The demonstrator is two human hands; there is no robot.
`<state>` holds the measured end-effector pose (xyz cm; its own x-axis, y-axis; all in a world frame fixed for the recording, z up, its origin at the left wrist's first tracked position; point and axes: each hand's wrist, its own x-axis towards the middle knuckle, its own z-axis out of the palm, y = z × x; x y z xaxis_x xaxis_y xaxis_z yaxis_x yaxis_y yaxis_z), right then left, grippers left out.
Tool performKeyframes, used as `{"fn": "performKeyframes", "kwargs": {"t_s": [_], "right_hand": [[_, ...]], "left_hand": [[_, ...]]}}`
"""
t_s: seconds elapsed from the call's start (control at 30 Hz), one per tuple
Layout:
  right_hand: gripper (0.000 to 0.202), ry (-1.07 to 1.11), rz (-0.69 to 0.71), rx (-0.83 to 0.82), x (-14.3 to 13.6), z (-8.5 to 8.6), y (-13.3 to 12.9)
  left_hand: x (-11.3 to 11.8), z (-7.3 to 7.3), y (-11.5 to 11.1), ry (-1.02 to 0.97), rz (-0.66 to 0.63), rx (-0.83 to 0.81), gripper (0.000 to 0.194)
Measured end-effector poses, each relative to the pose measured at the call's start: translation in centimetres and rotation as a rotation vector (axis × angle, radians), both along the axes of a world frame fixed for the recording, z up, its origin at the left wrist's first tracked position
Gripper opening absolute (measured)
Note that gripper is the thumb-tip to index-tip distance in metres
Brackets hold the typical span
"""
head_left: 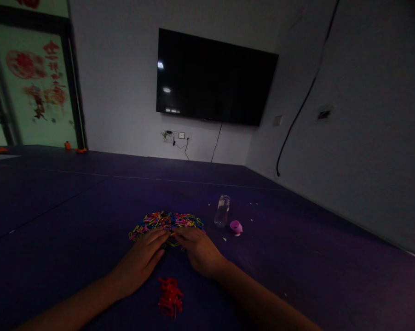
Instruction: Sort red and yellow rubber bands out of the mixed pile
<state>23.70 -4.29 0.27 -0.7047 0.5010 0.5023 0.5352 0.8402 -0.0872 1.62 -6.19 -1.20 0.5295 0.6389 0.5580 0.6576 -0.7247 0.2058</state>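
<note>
As the left hand [141, 256] and right hand [202, 250] lie loosely open, grip underneath unclear, they touch a multicoloured pile of links [155, 223] | red pieces [170, 296]: between the forearms [90, 301] | clear bottle [221, 214], pink cap [236, 226]: beside the pile, toward the purple surface's [307, 248] right edge

- Multicoloured pile [173, 219]: near side partly hidden by left hand [143, 255] and right hand [201, 250]; single pieces blur together.
- Both forearms cut off at bottom edge.
- Red cluster [170, 296]: piece outlines blurred.
- White scrap [224, 239], orange object [67, 145]: too small to identify.
</note>
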Motion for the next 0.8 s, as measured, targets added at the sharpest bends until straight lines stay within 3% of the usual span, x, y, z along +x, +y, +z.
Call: {"fn": "performKeyframes", "kwargs": {"t_s": [0.4,0.67,0.8], "right_hand": [[0.045,-0.011,0.016,-0.006,0.09,-0.08,-0.05],[0.041,-0.009,0.004,-0.004,0.05,-0.1,-0.07],[0.044,-0.021,-0.011,-0.029,0.14,-0.39,0.15]], "left_hand": [[0.04,0.27,-0.22,0.021,-0.039,-0.03,0.036],[0.2,0.47,-0.31,-0.041,0.003,0.004,0.036],[0.02,0.28,-0.34,-0.013,-0.054,0.018,0.04]]}}
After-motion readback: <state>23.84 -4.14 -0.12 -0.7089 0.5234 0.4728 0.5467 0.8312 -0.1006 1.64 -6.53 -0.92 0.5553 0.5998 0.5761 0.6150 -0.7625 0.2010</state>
